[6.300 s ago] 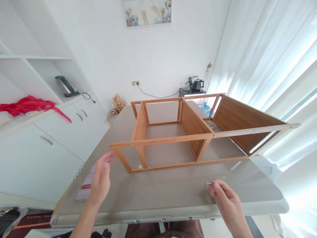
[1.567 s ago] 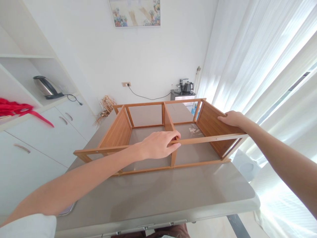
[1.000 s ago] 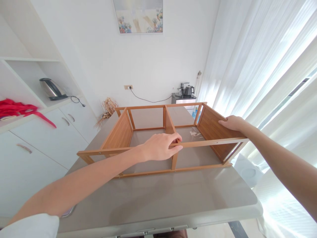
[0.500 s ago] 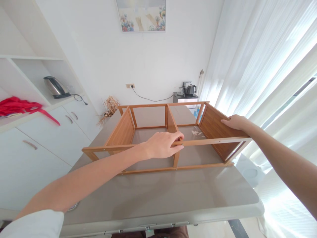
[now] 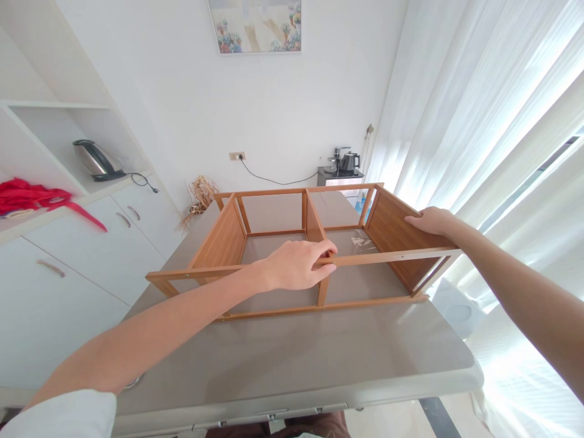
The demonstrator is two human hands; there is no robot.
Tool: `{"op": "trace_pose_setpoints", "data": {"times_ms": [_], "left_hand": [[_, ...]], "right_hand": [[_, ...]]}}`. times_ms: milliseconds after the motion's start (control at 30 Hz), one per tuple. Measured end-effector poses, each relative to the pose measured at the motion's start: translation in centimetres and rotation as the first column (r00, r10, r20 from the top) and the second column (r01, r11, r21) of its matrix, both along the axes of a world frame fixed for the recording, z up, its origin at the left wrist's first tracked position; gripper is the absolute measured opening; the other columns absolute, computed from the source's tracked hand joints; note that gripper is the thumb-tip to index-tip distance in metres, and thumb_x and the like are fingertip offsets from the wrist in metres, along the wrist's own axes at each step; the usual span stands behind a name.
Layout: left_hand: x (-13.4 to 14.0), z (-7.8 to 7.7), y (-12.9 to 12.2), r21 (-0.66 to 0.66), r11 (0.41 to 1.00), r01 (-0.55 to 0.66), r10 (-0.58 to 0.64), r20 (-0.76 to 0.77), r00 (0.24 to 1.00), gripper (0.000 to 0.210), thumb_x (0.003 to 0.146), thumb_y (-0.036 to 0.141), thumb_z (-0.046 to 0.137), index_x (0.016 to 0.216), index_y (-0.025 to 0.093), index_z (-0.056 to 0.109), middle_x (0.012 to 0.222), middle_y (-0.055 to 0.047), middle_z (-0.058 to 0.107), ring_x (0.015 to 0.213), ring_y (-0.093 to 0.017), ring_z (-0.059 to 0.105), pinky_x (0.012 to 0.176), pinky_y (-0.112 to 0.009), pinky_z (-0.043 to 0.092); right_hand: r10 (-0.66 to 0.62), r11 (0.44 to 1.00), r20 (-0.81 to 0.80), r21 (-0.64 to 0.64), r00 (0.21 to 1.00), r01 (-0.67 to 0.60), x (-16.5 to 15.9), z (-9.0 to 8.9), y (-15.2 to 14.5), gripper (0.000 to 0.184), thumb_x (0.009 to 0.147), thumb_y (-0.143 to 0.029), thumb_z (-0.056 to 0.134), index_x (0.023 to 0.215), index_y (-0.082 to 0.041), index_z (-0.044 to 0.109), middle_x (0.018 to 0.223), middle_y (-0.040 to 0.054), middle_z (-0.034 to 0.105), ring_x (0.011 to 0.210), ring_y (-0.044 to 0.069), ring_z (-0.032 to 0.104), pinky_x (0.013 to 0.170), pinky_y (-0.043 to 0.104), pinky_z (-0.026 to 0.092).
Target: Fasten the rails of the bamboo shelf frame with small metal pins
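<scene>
A wooden shelf unit (image 5: pixel 387 258) lies on its side on the grey-brown table, its board panels standing upright. My left hand (image 5: pixel 298 263) is closed round the near upper rail where the middle panel (image 5: pixel 314 222) meets it, with fingers over the top and thumb below. At the right end, my right hand (image 5: pixel 431 222) grips the upper edge of the end panel (image 5: pixel 395 220). Its thumb lies against the inner face; its other fingers are mostly hidden behind the panel. Another wooden panel (image 5: pixel 221 236) closes off the left side.
The table (image 5: pixel 292 359) has a rounded near right corner. White cabinets (image 5: pixel 86 249) stand on the left, with a steel kettle (image 5: pixel 95 161) and red cloth (image 5: pixel 34 198). Behind the table are dried stalks (image 5: pixel 201 194) and a small stand with a black kettle (image 5: pixel 350 162). White curtains (image 5: pixel 465 121) hang right.
The view has shifted slightly, so everything sits a little further left. Both hands keep their places on the shelf unit, which shows no clear movement on the table.
</scene>
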State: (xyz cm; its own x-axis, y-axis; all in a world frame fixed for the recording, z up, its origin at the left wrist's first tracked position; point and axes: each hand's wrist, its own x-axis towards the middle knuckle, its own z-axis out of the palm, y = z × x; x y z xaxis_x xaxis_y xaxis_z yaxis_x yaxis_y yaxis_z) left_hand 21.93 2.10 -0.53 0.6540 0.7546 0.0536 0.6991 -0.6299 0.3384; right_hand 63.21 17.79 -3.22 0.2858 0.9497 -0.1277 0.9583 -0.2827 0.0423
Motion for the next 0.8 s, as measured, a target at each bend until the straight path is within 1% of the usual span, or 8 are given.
{"op": "trace_pose_setpoints", "data": {"times_ms": [100, 300, 467, 533, 667, 700, 733, 800], "left_hand": [[0.0, 0.0, 0.0, -0.004, 1.0, 0.022, -0.022, -0.002, 1.0, 0.033, 0.1, 0.048, 0.048, 0.13, 0.033, 0.051, 0.125, 0.001, 0.074, 0.101, -0.024, 0.073, 0.084, -0.039, 0.051], [0.3, 0.1, 0.1, 0.008, 0.999, 0.032, -0.032, 0.006, 0.999, 0.021, 0.103, 0.043, 0.041, 0.112, 0.031, 0.055, 0.106, 0.002, 0.076, 0.093, -0.023, 0.072, 0.075, -0.036, 0.048], [0.3, 0.1, 0.1, -0.01, 1.0, -0.005, 0.005, 0.005, 1.0, 0.024, 0.103, 0.046, 0.042, 0.116, 0.032, 0.056, 0.101, 0.001, 0.076, 0.09, -0.023, 0.072, 0.077, -0.037, 0.049], [0.2, 0.3, -0.1, -0.016, 1.0, -0.008, 0.008, -0.009, 1.0, 0.032, 0.102, 0.05, 0.043, 0.125, 0.032, 0.055, 0.108, -0.001, 0.076, 0.095, -0.025, 0.072, 0.083, -0.038, 0.05], [-1.2, 2.1, -0.3, -0.07, 0.996, -0.054, 0.046, -0.113, 0.992, 0.078, 0.093, 0.075, 0.045, 0.158, 0.034, 0.027, 0.124, -0.007, 0.074, 0.1, -0.029, 0.072, 0.09, -0.043, 0.05], [-1.9, 2.8, -0.1, -0.085, 0.993, -0.082, 0.07, -0.134, 0.989, 0.079, 0.093, 0.078, 0.041, 0.159, 0.036, 0.025, 0.123, -0.005, 0.075, 0.1, -0.028, 0.073, 0.09, -0.043, 0.051], [-2.9, 3.5, 0.5, -0.066, 0.989, -0.13, 0.119, -0.145, 0.982, 0.074, 0.095, 0.078, 0.036, 0.156, 0.038, 0.031, 0.122, -0.004, 0.075, 0.1, -0.028, 0.072, 0.091, -0.042, 0.051], [-5.3, 4.9, 2.2, 0.045, 0.964, -0.26, 0.264, -0.189, 0.946, 0.066, 0.096, 0.077, 0.032, 0.149, 0.037, 0.043, 0.128, -0.004, 0.073, 0.106, -0.03, 0.071, 0.093, -0.044, 0.051]], "right_hand": [[-0.006, 1.0, -0.003, -0.001, 1.0, 0.006, -0.1, 0.1, -0.1, 0.041, 0.099, -0.045, 0.065, 0.13, -0.018, 0.062, 0.131, 0.0095, 0.065, 0.112, 0.023, 0.066, 0.095, 0.045, 0.058], [-0.003, 1.0, -0.012, -0.012, 1.0, 0.003, -0.2, 0.4, -0.4, 0.041, 0.099, -0.045, 0.065, 0.129, -0.017, 0.063, 0.13, 0.0099, 0.065, 0.112, 0.023, 0.066, 0.095, 0.045, 0.058], [-0.01, 1.0, -0.01, -0.027, 1.0, 0.01, -0.3, 0.4, -0.3, 0.041, 0.099, -0.045, 0.065, 0.129, -0.018, 0.063, 0.131, 0.0097, 0.065, 0.112, 0.023, 0.066, 0.095, 0.045, 0.058], [-0.016, 0.999, -0.01, -0.035, 1.0, 0.015, -0.3, 0.4, -0.2, 0.041, 0.099, -0.045, 0.065, 0.13, -0.017, 0.063, 0.131, 0.0099, 0.065, 0.112, 0.023, 0.066, 0.095, 0.045, 0.058], [-0.028, 0.999, -0.014, -0.039, 1.0, 0.028, -0.1, 0.3, 0.0, 0.042, 0.099, -0.045, 0.065, 0.13, -0.017, 0.062, 0.131, 0.0102, 0.064, 0.112, 0.024, 0.066, 0.095, 0.045, 0.058], [-0.032, 0.999, -0.015, -0.038, 0.999, 0.031, -0.1, 0.2, 0.0, 0.042, 0.099, -0.045, 0.065, 0.13, -0.017, 0.062, 0.131, 0.0101, 0.064, 0.112, 0.024, 0.066, 0.095, 0.045, 0.058], [-0.035, 0.999, -0.016, -0.036, 0.999, 0.034, 0.0, 0.2, 0.1, 0.042, 0.099, -0.045, 0.065, 0.13, -0.017, 0.062, 0.131, 0.0102, 0.064, 0.113, 0.024, 0.066, 0.095, 0.045, 0.058], [-0.04, 0.999, -0.021, -0.033, 0.999, 0.04, 0.0, 0.1, 0.1, 0.042, 0.099, -0.045, 0.065, 0.13, -0.017, 0.062, 0.131, 0.0103, 0.065, 0.112, 0.023, 0.066, 0.095, 0.045, 0.058]]}}
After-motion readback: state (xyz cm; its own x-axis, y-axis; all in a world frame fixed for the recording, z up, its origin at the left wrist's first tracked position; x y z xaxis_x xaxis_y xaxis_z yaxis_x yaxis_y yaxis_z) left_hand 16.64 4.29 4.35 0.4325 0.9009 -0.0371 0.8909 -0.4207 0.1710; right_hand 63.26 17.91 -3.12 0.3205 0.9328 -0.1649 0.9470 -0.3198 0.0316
